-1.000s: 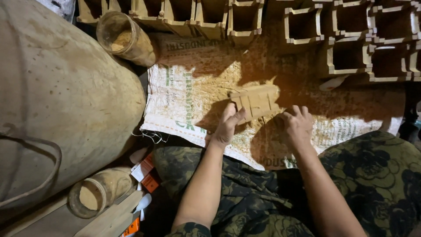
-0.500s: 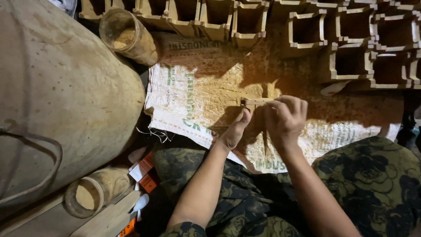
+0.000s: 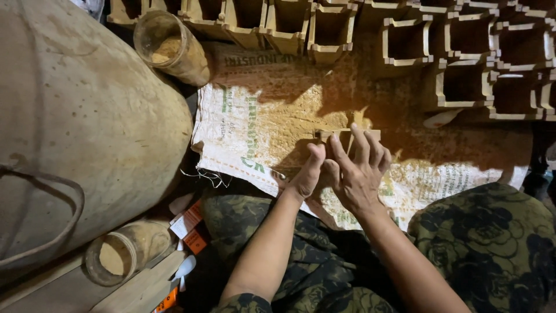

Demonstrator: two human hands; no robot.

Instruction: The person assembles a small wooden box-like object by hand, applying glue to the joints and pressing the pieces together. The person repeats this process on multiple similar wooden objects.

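Two bare hands at work over one small wooden piece (image 3: 347,134) lying on a dusty woven sack (image 3: 255,124) spread on the floor. Right hand (image 3: 359,171) laid over the piece with fingers spread and curved, fingertips pressing its top edge. Left hand (image 3: 306,174) just beside it, thumb and fingers pinched toward the piece's left end — whether actually gripping it, cannot tell, since the right hand hides most of the wood.

Beyond the sack, open-topped wooden boxes (image 3: 405,43) in rows – at least ten in view, some cut off by the frame's edge. Two dusty glass jars: one (image 3: 171,49) tipped on its side at upper left with tan powder inside, the other (image 3: 124,255) lying at lower left on wooden planks (image 3: 139,290). One large, rounded burlap bag (image 3: 81,127) filling the left side, touching the sack's edge. Small orange-and-white cartons (image 3: 191,229) between the lower jar and the camouflage-patterned trousers (image 3: 492,243).
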